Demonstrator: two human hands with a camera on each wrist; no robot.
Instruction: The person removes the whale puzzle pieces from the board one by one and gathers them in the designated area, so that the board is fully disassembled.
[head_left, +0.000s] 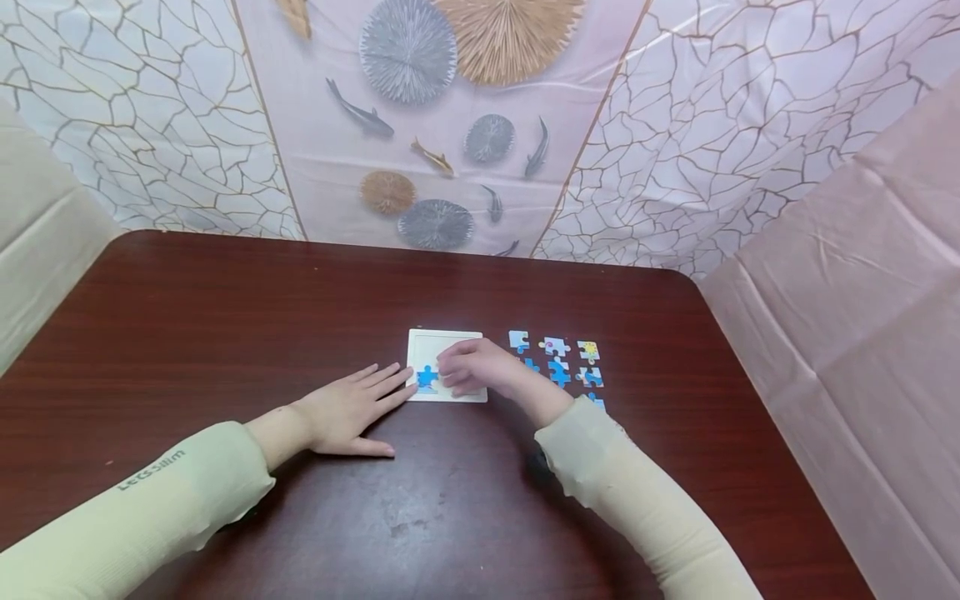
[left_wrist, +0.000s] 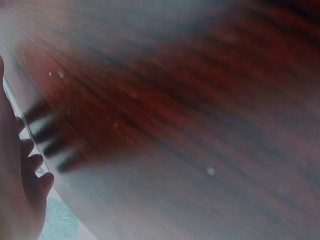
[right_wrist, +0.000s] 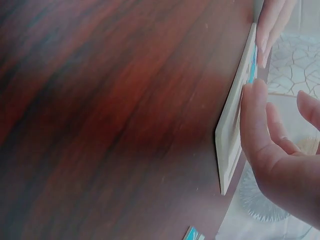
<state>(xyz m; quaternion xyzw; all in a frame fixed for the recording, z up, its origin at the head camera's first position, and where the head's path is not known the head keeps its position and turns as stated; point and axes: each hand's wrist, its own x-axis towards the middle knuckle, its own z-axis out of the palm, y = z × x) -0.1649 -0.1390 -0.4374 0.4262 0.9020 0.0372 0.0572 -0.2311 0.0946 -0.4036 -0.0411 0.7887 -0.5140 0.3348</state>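
Note:
A white puzzle tray (head_left: 450,333) with a raised rim lies flat on the table. Inside its lower left corner sits a blue-and-white puzzle piece (head_left: 427,377). My left hand (head_left: 348,414) is spread palm down, its fingertips touching the tray's left edge and its thumb out to the side. Over the tray, my right hand (head_left: 476,367) bends downward, fingertips at the tray surface just right of the piece. In the right wrist view, the fingers (right_wrist: 255,115) touch the tray (right_wrist: 230,135) with gaps between them; no piece shows in their grasp. Part of the tray is hidden beneath this hand.
Several loose puzzle pieces (head_left: 558,371) lie in rows to the right of the tray, some partly covered by the right forearm. The dark wooden table (head_left: 225,333) reaches back to a patterned cloth (head_left: 450,167), with plain cloth at both sides.

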